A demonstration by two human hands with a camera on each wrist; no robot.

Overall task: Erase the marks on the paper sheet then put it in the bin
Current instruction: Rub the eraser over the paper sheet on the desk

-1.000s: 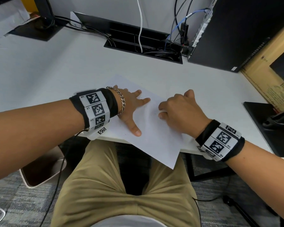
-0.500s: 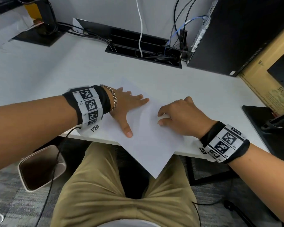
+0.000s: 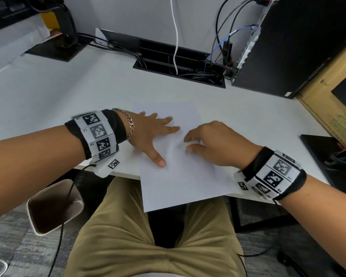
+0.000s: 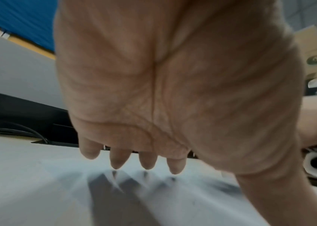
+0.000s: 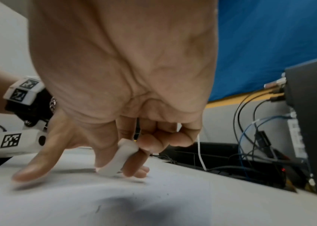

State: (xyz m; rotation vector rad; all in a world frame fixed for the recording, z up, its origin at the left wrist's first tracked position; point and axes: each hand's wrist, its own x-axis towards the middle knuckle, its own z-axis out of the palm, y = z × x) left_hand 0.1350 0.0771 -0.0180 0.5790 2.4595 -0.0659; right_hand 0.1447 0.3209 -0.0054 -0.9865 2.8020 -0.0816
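Paper sheet lengthwise toward person; near corner overhanging desk

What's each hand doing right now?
Left hand: open, flat on the paper sheet.
Right hand: pinching the white eraser against the sheet.

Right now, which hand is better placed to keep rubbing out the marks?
Right. The right hand pinches the small white eraser with its tip on the white paper sheet. The left hand lies flat on the sheet, pinning it.
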